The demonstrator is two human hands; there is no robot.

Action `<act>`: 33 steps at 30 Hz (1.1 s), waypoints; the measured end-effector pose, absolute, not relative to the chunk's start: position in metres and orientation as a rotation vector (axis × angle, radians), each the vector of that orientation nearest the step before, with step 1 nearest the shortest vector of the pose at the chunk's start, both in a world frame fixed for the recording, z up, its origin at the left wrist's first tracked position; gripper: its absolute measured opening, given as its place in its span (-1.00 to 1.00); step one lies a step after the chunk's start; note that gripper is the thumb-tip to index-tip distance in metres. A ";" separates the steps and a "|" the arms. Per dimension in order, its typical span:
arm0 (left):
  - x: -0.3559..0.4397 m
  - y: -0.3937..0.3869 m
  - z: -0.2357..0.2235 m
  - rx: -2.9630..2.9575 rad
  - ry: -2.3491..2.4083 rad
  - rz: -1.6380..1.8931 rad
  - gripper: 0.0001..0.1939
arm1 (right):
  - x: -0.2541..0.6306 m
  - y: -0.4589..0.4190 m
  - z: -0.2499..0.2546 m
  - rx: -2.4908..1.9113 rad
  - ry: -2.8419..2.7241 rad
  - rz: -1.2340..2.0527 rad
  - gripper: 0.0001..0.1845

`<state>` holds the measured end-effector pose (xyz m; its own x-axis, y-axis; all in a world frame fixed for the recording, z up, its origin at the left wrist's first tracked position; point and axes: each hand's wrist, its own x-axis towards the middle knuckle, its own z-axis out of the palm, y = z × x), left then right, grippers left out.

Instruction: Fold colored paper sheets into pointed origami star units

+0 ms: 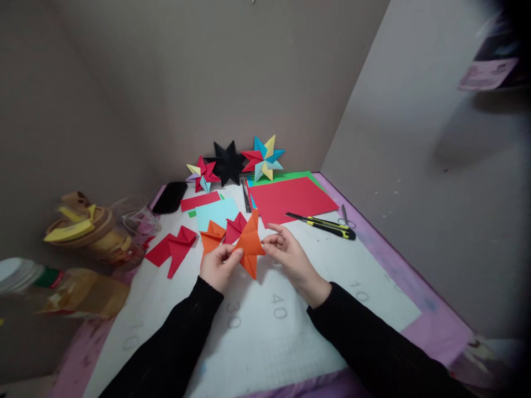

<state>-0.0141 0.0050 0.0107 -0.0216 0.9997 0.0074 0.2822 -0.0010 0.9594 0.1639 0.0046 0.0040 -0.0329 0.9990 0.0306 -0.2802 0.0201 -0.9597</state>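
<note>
An orange folded paper [249,242] with several points is held up above the white mat. My left hand [219,266] pinches its left side between thumb and fingers. On the other side, my right hand [293,261] has thumb and fingertips closed at the paper's right point, with one finger raised. Just behind my left hand lie another orange folded piece [212,232] and a red folded piece [235,225], both partly hidden. Farther left is a larger red folded piece [179,249], with a strip sticking out to its left.
Red sheets [294,196] and a yellow-black box cutter [321,224] lie right of centre. Light-blue paper [218,212] is behind the folded pieces. Paper stars, one black [228,162], lean on the back wall. A phone [170,197] and a jar [93,235] stand left.
</note>
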 end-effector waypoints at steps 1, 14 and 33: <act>-0.013 0.004 0.010 1.448 1.413 1.046 -0.70 | 0.162 0.004 0.004 -0.937 -1.054 1.376 -0.51; -0.016 0.004 0.014 1.510 1.293 0.989 -0.76 | 0.163 -0.002 0.004 -1.008 -1.241 1.490 -0.79; -0.012 0.000 0.017 1.742 1.272 0.829 -0.82 | 0.159 -0.003 0.005 -0.878 -1.216 1.564 -0.61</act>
